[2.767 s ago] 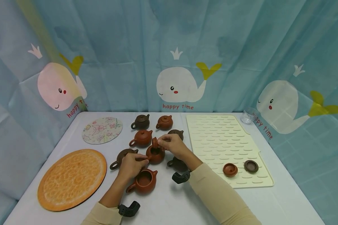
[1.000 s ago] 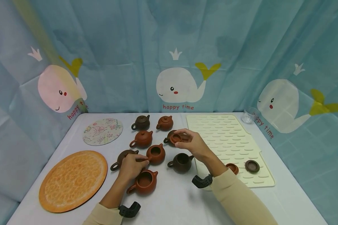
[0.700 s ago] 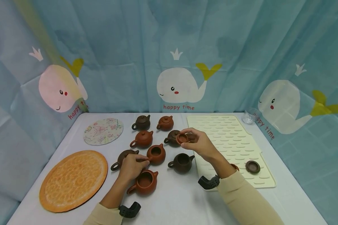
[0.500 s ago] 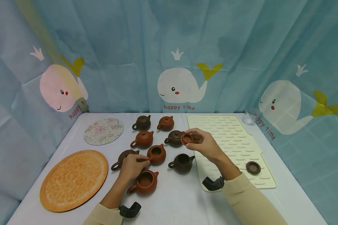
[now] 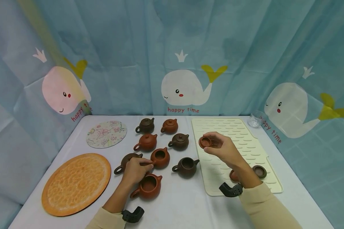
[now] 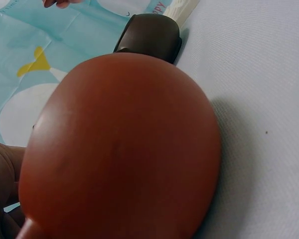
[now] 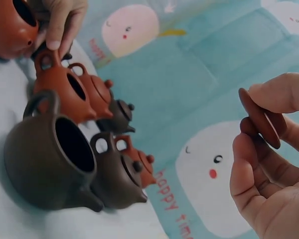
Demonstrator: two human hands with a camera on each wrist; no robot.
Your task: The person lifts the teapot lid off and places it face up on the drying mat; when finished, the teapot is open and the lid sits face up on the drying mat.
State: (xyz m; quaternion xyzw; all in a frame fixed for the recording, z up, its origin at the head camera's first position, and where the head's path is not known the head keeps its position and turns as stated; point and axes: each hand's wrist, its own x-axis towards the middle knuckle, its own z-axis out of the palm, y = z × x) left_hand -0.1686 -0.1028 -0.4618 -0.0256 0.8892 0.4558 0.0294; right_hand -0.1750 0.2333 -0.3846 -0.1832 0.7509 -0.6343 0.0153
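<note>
One small reddish-brown lid point(image 5: 205, 142), held in the air over the left part of the cream mat, tipped on edge with its hollow underside facing the person. One right hand point(image 5: 222, 148), pinching that lid between thumb and fingers. One uncovered red teapot point(image 5: 161, 163), upright mid-counter, its handle pinched by the left hand point(image 5: 134, 170). Nearest this: a larger uncovered red teapot point(image 5: 150, 190), in front, nearer the person; an uncovered dark teapot point(image 5: 187, 171), to the right; a dark teapot point(image 5: 128, 157), partly hidden behind the left hand. Beyond, with lids on: a red teapot with a knobbed lid point(image 5: 147, 143), a squat dark teapot point(image 5: 180, 142), then at the rear a small dark teapot point(image 5: 146, 127) and a small red teapot point(image 5: 170, 127). One cream mat point(image 5: 218, 171), ridged, bearing a dark lid point(image 5: 259, 171) and a second red lid point(image 5: 233, 176), the latter partly covered by the right wrist. One clear cup point(image 5: 255, 120), far right corner. Left side: one orange-brown round mat point(image 5: 77, 184), one floral round mat point(image 5: 106, 134). All on a white-covered counter point(image 5: 177, 206), before a blue whale-print curtain point(image 5: 120, 47).
</note>
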